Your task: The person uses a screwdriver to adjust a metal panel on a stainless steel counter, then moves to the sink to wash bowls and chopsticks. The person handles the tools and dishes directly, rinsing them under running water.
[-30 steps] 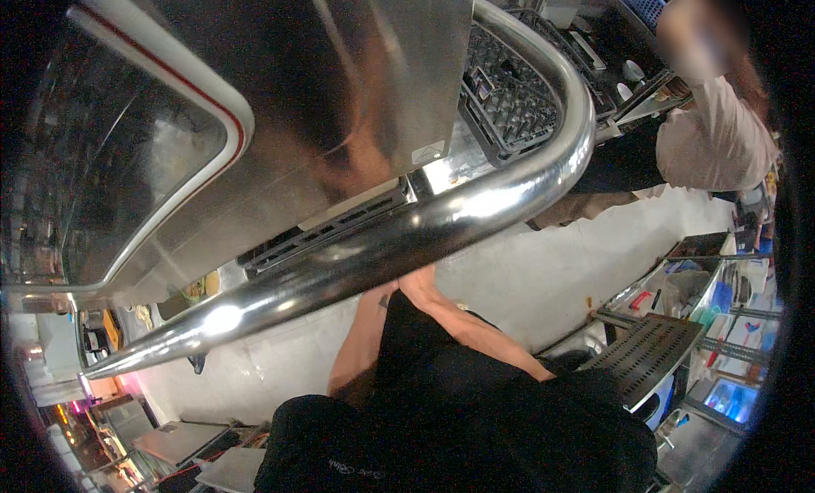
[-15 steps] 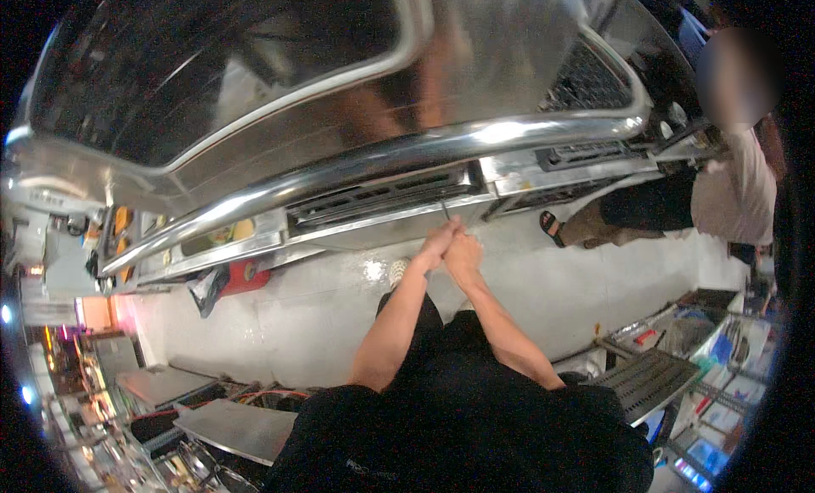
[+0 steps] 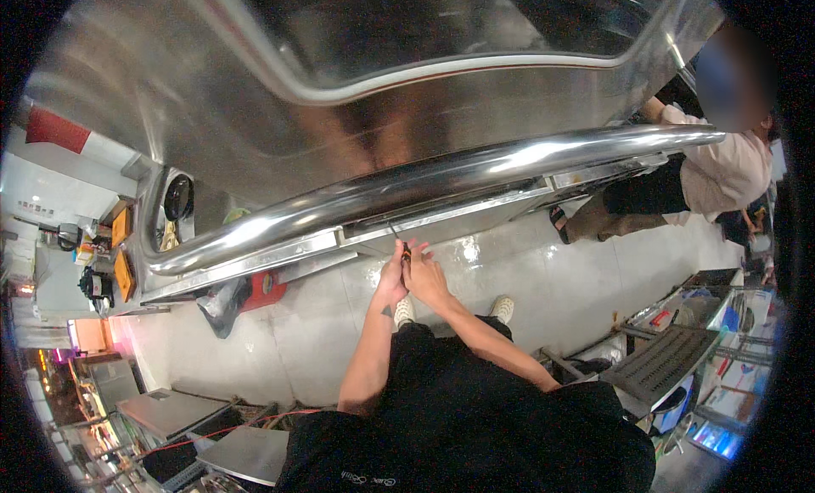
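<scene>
In front of my body, at the near edge of a metal counter, my two hands are together. Between them is a screwdriver with a black and orange handle and a thin shaft pointing toward the counter edge. My left hand is closed against the handle from the left. My right hand holds it from the right, some of its fingertips lifted off. Whether the tip touches the counter front is too small to tell.
A thick steel rail on a steel hood crosses above my hands. At the right a person stands by the counter. A red container and a dark bag sit on the floor at left. Racks with a perforated metal tray stand behind me.
My hands have moved left along the counter edge with the screwdriver, and its handle now shows. The fingers of my right hand have loosened. The view has shifted, showing both my shoes.
</scene>
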Demonstrator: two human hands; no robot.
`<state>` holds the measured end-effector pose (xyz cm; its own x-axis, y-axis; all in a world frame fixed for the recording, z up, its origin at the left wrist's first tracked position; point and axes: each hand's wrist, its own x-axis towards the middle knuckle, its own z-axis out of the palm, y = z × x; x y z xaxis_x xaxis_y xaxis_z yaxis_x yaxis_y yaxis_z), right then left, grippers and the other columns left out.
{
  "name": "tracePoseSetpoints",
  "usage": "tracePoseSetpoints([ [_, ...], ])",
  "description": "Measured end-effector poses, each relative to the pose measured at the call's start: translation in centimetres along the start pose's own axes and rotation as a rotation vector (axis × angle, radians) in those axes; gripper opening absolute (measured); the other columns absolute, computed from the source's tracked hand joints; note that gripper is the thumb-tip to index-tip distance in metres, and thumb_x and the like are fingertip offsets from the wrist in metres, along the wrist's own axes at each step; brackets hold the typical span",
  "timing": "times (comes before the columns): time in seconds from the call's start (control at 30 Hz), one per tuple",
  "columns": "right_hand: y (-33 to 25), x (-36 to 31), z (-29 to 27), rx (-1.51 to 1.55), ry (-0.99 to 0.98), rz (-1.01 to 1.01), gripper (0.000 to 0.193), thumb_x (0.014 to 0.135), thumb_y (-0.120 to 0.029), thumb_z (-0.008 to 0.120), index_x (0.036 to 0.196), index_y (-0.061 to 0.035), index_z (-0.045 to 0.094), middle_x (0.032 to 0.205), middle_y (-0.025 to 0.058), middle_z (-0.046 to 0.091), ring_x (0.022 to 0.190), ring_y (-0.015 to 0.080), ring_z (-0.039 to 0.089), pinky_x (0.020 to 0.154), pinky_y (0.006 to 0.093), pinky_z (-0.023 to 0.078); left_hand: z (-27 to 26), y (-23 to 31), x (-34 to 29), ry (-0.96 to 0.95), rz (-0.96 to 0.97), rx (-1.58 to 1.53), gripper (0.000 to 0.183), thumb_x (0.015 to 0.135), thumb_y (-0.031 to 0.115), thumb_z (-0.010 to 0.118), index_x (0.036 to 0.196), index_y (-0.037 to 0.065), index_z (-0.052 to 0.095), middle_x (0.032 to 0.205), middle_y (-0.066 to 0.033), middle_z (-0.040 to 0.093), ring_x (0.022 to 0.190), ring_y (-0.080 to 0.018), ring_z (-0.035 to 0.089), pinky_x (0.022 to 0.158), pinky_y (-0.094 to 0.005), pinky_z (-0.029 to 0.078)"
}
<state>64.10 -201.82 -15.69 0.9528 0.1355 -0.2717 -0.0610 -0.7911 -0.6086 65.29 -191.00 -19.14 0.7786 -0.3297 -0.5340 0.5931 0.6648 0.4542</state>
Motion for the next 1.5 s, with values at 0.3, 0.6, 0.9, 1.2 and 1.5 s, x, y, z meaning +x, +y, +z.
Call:
tracePoseSetpoints([
  [0.3,-3.0,1.6,5.6,-0.21,0.134,0.05,0.052,0.097,-0.017,0.049,0.138,0.015,0.042,0.123,0.0379,0.06,0.107,0.0485,0.064,0.086,0.0517,0.056,-5.2,2.7,1.4,-0.062,-0.16,-0.103,0.036,0.105,0.03,0.053,0.127,0.002,0.061,0.127,-0.0134,0.066,0.113,-0.0293,0.063,0.1,-0.0427,0.053],
  [0.6,-1.6,1.7,7.7,-0.13,0.386,-0.061,0.05,0.097,-0.014,0.047,0.137,0.0144,0.04,0.106,0.038,0.064,0.09,0.0481,0.069,0.076,0.0554,0.057,-11.2,0.0,5.0,-0.063,-0.199,-0.067,0.045,0.103,0.041,0.055,0.13,0.006,0.061,0.128,-0.0118,0.066,0.116,-0.026,0.061,0.102,-0.0419,0.049],
  [0.9,-2.9,0.4,6.3,-0.32,0.397,-0.184,0.022,0.082,-0.011,0.059,0.091,0.0025,0.074,0.095,0.0252,0.072,0.089,0.0396,0.071,0.076,0.0528,0.057,-8.9,2.2,3.5,-0.375,-0.49,-0.603,0.036,0.103,0.027,0.055,0.13,0.005,0.061,0.134,-0.0107,0.063,0.12,-0.0247,0.06,0.106,-0.0397,0.047],
  [1.2,-4.3,0.9,6.0,-0.444,0.502,-0.187,0.026,0.082,-0.016,0.062,0.103,-0.0058,0.073,0.103,0.0197,0.072,0.095,0.0369,0.069,0.086,0.0527,0.052,-2.3,5.9,-1.3,0.102,-0.304,-0.238,0.039,0.1,0.031,0.059,0.129,0.005,0.061,0.133,-0.011,0.061,0.12,-0.0243,0.059,0.105,-0.0401,0.048],
  [1.5,-4.0,0.8,5.3,1.565,0.123,0.296,0.035,0.103,-0.036,0.05,0.119,-0.0058,0.058,0.088,0.0075,0.067,0.062,0.015,0.059,0.049,0.0275,0.047,-6.7,6.3,1.0,-0.159,-0.098,-0.026,0.037,0.1,0.035,0.064,0.115,0.002,0.066,0.092,-0.0049,0.069,0.077,-0.0126,0.065,0.064,-0.0281,0.054],
])
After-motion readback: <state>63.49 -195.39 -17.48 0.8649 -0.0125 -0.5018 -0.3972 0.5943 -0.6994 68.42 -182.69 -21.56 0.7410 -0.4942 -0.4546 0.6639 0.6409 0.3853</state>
